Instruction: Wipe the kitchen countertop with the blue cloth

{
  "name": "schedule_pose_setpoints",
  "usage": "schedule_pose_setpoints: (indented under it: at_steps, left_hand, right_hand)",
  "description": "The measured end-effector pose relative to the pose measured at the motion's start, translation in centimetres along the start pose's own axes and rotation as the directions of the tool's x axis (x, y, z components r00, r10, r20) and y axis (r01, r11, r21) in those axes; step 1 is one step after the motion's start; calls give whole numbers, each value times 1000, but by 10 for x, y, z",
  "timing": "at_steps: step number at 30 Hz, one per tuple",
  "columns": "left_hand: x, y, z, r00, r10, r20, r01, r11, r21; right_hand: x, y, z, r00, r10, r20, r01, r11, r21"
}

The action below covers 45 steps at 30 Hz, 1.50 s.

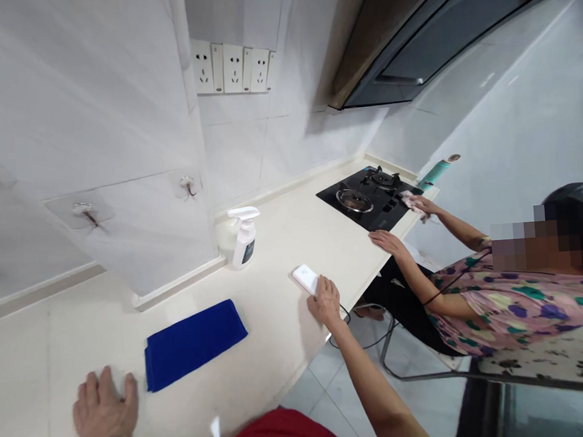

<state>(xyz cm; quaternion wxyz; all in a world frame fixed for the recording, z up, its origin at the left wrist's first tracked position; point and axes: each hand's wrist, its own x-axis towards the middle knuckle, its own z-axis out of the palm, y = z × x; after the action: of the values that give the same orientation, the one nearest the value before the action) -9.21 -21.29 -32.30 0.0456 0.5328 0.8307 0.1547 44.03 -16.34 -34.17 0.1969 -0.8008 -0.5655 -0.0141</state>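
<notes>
My left hand (104, 408) lies flat on the pale countertop (281, 352), fingers spread, with a bracelet at the wrist. Just right of it is a folded blue cloth (195, 345), which it does not touch. My right hand (326, 300) has its fingers closed on the near end of a white power bank (305, 279) lying on the counter near its front edge. A dark cable (347, 314) hangs over the edge beside that hand. Behind the cloth, a white spray bottle (244, 238) stands upright against the wall corner.
To the right, a seated person (521, 289) holds a crumpled cloth (413, 204) on the black gas hob (364, 197). A green cylinder (435, 174) stands at the far counter end. A range hood (409, 50) overhangs the hob. Sockets (234, 68) and hooks (188, 184) are on the wall.
</notes>
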Motion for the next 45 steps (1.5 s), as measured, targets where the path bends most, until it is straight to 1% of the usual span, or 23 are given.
schedule_pose_setpoints:
  at_steps: [2, 4, 5, 6, 7, 9, 10, 12, 14, 16, 17, 18, 20, 22, 26, 28, 31, 34, 36, 37, 40, 43, 45]
  left_hand:
    - [0, 0, 0, 1000, -11, 6, 11, 1000, 11]
    - [0, 0, -1, 1000, -19, 0, 19, 1000, 16]
    - [-1, 1, -1, 1000, -20, -6, 20, 1000, 15]
    - [-1, 1, -1, 1000, -22, -10, 22, 1000, 13]
    - [-1, 1, -1, 1000, -23, -14, 24, 1000, 10]
    - [-2, 1, -1, 999, -25, -20, 26, 1000, 4]
    - [-2, 1, -1, 999, -26, -24, 26, 1000, 1]
    - [-3, 1, 0, 999, -28, -33, 28, 1000, -4]
    - [-2, 0, 0, 999, -25, -42, 25, 1000, -6]
    - [-2, -1, 0, 999, -23, -45, 23, 1000, -7]
    - [-1, -1, 0, 999, -22, -44, 22, 1000, -8]
    - [-1, -2, 0, 999, -20, -41, 20, 1000, -9]
    - [0, -3, 0, 999, -12, -30, 12, 1000, -8]
    - [1, -5, 0, 1000, -4, -19, 4, 1000, -4]
    - [1, -9, 3, 1000, -7, -6, 7, 1000, 5]
    - [1, -10, 5, 1000, -2, -1, 2, 1000, 8]
    - [-1, -9, 7, 1000, 10, -21, -9, 1000, 3]
    - [-3, -6, 5, 1000, -4, -13, 4, 1000, -4]
    - [-4, -4, 3, 1000, -24, 4, 24, 1000, -9]
    - [-4, -3, 2, 1000, -27, 5, 28, 1000, -13]
    - [-4, -1, 0, 1000, -1, -15, 0, 1000, -25]
    - [-3, 0, 1, 999, 20, -35, -21, 999, -39]
    - [-3, 1, 2, 999, 24, -48, -26, 999, -48]
  right_hand:
    - [-9, -25, 4, 997, -64, -41, 64, 998, 13]
    - [-25, -65, 10, 977, -199, -70, 205, 975, 82]
    - [-36, -91, 14, 955, -285, -77, 294, 946, 140]
    - [-48, -119, 18, 910, -411, -53, 413, 886, 213]
    - [-60, -148, 21, 834, -552, -17, 533, 797, 285]
    - [-83, -206, 27, 724, -690, 13, 645, 684, 341]
    - [-92, -232, 29, 642, -765, 50, 699, 610, 374]
    - [-103, -274, 32, 532, -835, 139, 734, 537, 415]
    - [-105, -296, 34, 462, -857, 229, 741, 515, 431]
    - [-102, -298, 36, 427, -860, 281, 745, 510, 430]
    - [-99, -293, 36, 426, -858, 288, 746, 513, 425]
    - [-96, -284, 35, 441, -850, 288, 743, 526, 415]
    - [-90, -258, 34, 510, -812, 285, 722, 584, 372]
    - [-82, -224, 31, 606, -740, 293, 679, 673, 294]
    - [-63, -151, 23, 773, -554, 309, 551, 828, 103]
    - [-56, -121, 19, 844, -450, 293, 470, 883, 1]
    - [-57, -99, 15, 908, -332, 254, 369, 922, -115]
    - [-78, -105, 13, 937, -251, 242, 293, 943, -157]
    - [-101, -120, 8, 904, -299, 305, 345, 932, -109]
    - [-113, -129, 5, 863, -364, 351, 407, 911, -57]
    - [-146, -164, -9, 678, -593, 434, 597, 789, 145]
    - [-160, -205, -14, 485, -771, 413, 720, 620, 312]
    - [-157, -232, -10, 379, -850, 366, 781, 506, 366]
